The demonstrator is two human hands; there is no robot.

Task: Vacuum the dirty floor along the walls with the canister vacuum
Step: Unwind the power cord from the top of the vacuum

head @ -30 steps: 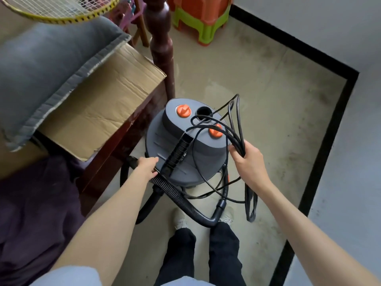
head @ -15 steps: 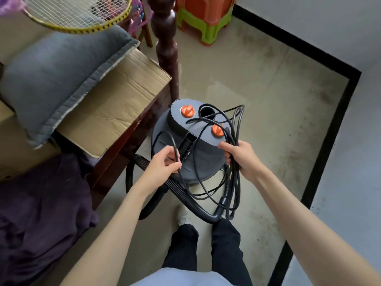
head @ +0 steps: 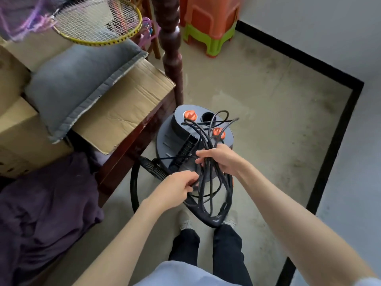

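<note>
A grey canister vacuum (head: 169, 141) with orange knobs stands on the stained beige floor (head: 268, 120) beside the bed corner. Its black ribbed hose (head: 153, 169) loops down to the floor at my feet. A tangled bundle of black power cord (head: 212, 182) hangs over the canister's near side. My right hand (head: 220, 159) grips the bundle near its top. My left hand (head: 177, 187) pinches strands of the cord just below and to the left.
A dark wooden bedpost (head: 172, 50) rises just behind the vacuum. The bed holds a cardboard sheet (head: 127, 108), grey cushion (head: 78, 83), racket (head: 97, 21) and purple blanket (head: 41, 213). Stacked plastic stools (head: 208, 23) stand at the far wall. A black skirting band (head: 329, 153) runs along the white walls.
My left hand left the hose and moved right onto the cord. My right hand pulled the cord bundle in over the canister, towards my left hand.
</note>
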